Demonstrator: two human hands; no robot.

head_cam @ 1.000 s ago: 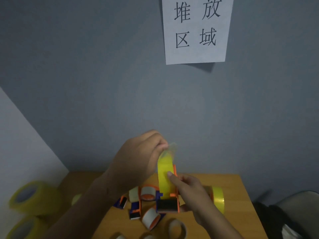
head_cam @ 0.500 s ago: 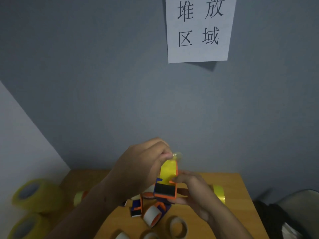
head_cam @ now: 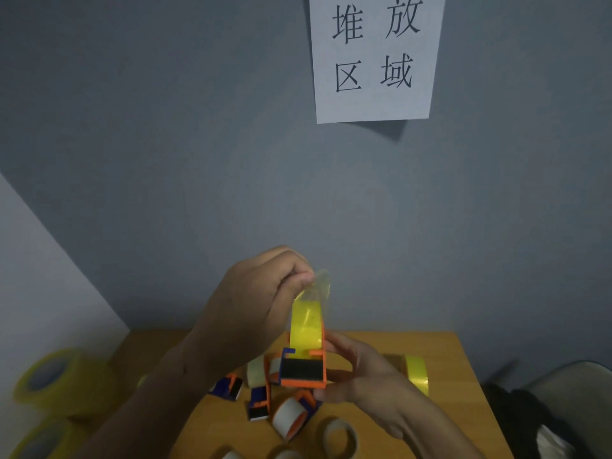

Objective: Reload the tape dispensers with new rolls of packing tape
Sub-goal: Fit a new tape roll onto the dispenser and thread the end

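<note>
Above the wooden table [head_cam: 447, 352]: tape threaded through a dispenser
Left hand [head_cam: 255, 299] pinches the yellow tape [head_cam: 306, 323] end upward; right hand [head_cam: 361, 376] grips the orange dispenser [head_cam: 303, 372] holding the roll

Both forearms reach up from the bottom edge and meet at the middle. The left hand [head_cam: 261, 299] is raised, fingers curled, thumb and fingertips pinching the tape end [head_cam: 319, 284]. The right hand [head_cam: 361, 376] sits lower, fingers wrapped round the orange dispenser [head_cam: 303, 371].
</note>
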